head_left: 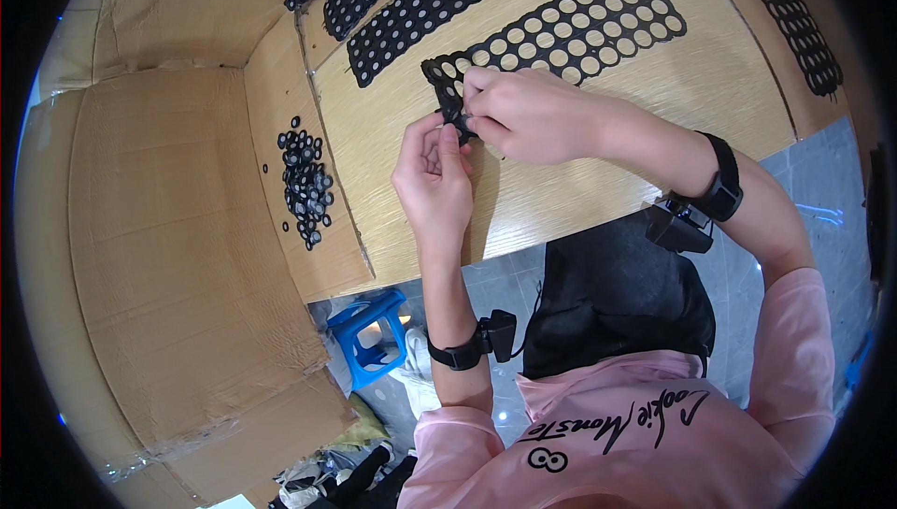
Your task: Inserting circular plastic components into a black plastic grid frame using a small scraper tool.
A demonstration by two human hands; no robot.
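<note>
A black sheet [605, 30] full of round holes lies slantwise on the table, the wood colour showing through its holes. Its left end is bent up and bunched between my hands. My left hand [433, 177] is closed, thumb and fingers pinching that bunched end from below. From the right, my right hand [537, 116] closes its fingertips on the same end, close to the left thumb. Whether a small piece is also between the fingertips is hidden. Left of my hands, a pile of small black rings [306, 184] lies on cardboard.
More black sheets [444, 6], their round spots grey, lie at the back of the light wooden table [579, 186]. Another holed strip [790, 18] is at the far right. Tall cardboard [177, 257] walls the left side. A blue stool [369, 339] stands below the table edge.
</note>
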